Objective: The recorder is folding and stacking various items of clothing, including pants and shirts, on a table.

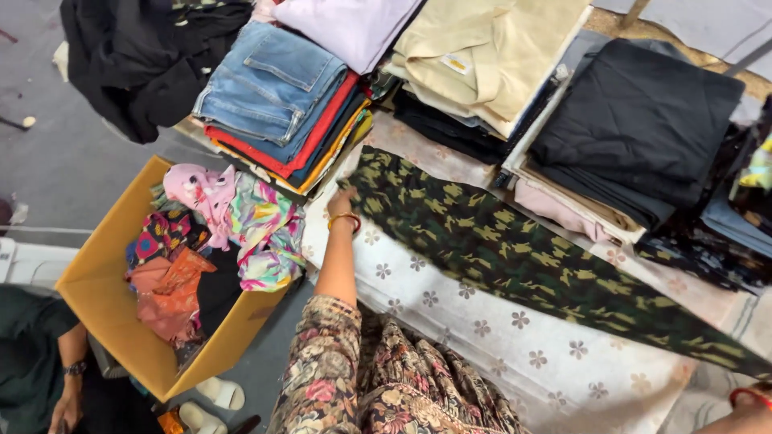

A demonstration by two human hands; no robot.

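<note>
Left hand (342,201) at frame centre-left, closed on the upper-left end of the camouflage cloth (515,253), gold bangle on the wrist. Right hand (752,402) only a sliver at the lower right corner, red bangle showing; cannot tell whether it grips the cloth's far end, which runs off toward it.

Cloth lies stretched out flat over the bench (490,354), which has a white flower-print cover. Long axis runs diagonally, upper-left to lower-right; narrow strip shape, wider end near the left hand, tapering toward the lower right.

Progress, as a judgement: cloth looks spread and pulled straight but not yet folded; no crease or doubled layer visible. Plenty already folded: stacks across the top of the frame, jeans pile (277,88) at upper centre-left, beige shirt stack (490,56) at upper centre, black stack (635,120) at upper right. Cardboard box (104,281) at lower left holds loose crumpled clothes, apparently unsorted. Another person's arm at the bottom left corner.
</note>
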